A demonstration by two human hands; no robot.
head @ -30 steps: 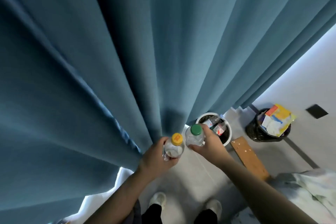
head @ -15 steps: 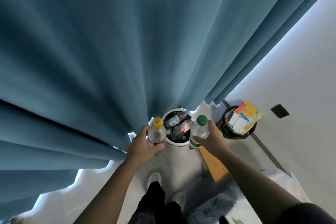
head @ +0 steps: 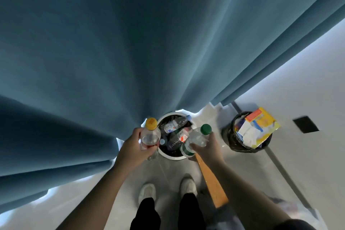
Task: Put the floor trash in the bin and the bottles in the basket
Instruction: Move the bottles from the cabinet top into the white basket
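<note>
The left hand [head: 135, 147] is gripping a clear bottle with a yellow cap [head: 150, 133] at lower centre of the frame, just left of the white-rimmed basket [head: 172, 157]. The right hand [head: 204, 147] is closed around a clear bottle with a green cap [head: 196, 139], tilted over the basket's right rim.

The basket is already holding several bottles (piled close to the rim, as far as I can judge), so a released bottle is likely to be bouncing off the pile and rolling out across the floor. The yellow-capped one is sitting beside the rim, not over the opening, so letting go now risks missing altogether. The blue curtain [head: 112, 52] is draping against the basket's far edge and could be deflecting a toss. The black bin [head: 230, 136], crammed with paper trash [head: 255, 130], is standing at right, well apart.

Compared with half a second ago, both bottles are sitting closer to the basket mouth, and the green-capped one is leaning inward instead of standing upright.
</note>
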